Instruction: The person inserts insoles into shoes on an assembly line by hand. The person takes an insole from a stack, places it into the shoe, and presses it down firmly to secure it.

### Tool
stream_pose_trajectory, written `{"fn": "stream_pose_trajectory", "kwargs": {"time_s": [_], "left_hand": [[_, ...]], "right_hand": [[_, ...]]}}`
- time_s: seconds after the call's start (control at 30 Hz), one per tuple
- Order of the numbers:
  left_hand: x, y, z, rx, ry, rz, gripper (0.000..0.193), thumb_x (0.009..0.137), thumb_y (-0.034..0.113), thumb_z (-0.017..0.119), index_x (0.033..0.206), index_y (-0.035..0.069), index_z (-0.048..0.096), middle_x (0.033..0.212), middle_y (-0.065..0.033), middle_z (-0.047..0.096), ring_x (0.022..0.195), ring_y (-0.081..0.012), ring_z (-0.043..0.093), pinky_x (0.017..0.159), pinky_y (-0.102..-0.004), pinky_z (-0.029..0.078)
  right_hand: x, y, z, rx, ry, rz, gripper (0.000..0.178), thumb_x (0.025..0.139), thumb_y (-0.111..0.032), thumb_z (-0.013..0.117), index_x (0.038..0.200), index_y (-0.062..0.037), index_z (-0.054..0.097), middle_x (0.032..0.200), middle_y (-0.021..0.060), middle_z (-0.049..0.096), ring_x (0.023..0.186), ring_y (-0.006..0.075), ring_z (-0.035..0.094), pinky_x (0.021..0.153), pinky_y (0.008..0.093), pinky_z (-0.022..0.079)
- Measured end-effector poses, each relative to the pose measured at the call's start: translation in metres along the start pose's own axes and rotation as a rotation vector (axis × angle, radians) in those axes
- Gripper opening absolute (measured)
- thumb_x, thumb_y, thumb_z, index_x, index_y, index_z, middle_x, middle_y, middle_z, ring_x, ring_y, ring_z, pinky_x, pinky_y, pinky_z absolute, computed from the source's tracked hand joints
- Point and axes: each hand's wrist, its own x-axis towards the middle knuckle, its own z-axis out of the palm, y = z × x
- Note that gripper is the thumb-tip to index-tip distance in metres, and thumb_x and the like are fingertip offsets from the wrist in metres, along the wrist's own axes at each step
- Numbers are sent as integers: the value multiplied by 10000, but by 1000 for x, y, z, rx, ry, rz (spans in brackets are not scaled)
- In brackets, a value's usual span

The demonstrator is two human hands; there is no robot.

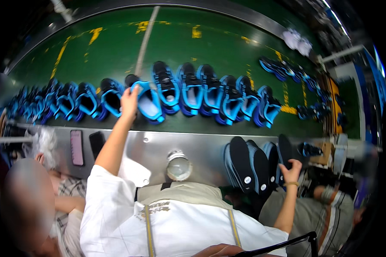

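Sneaker, blue and black, sat on the far green conveyor belt, the left hand clamping its left edge between its fingers; near right, the right hand touched a black insole, its finger grip unclear.

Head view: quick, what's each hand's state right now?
Left hand: closed on the edge of a black-and-blue shoe.
Right hand: partly curled at a black insole; whether it grips cannot be told.
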Motion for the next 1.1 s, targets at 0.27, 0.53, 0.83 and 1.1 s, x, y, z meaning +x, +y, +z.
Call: {"fn": "stream_pose_trajectory", "kwargs": {"time_s": [0.27, 0.53, 0.83, 1.1], "left_hand": [[-10, 18, -14, 162, -22, 5, 567, 746, 421, 542, 988, -90, 501, 716, -131, 561, 663, -158, 524, 609, -246, 408], [5, 25, -20, 170, -161, -55, 592, 727, 465, 532, 971, -75, 522, 825, -202, 578, 783, -252, 566, 689, -297, 428], [7, 20, -32, 169, -252, -24, 508, 725, 450, 535, 837, -44, 555, 726, -182, 573, 698, -240, 560, 623, -305, 422], [8, 34, -36, 274, -294, 55, 462, 748, 418, 523, 700, -41, 495, 597, -153, 492, 575, -228, 486, 536, -312, 386]], "right_hand": [[70, -310, 28, 435, -103, -867, 177, 617, -93, 659, 768, -9, 620, 1047, 131, 530, 887, 261, 497, 770, 318, 400], [47, -448, 170, -175, -524, -1005, 148, 703, -113, 486, 756, -51, 609, 895, 90, 540, 856, 254, 496, 732, 321, 424], [38, -469, 207, 11, -546, -782, 261, 726, -303, 536, 851, -78, 578, 1050, 180, 449, 897, 347, 486, 760, 399, 415], [75, -497, 161, -475, -1105, -797, 352, 638, -298, 595, 866, -31, 614, 886, 156, 596, 834, 270, 580, 723, 351, 466]]}}
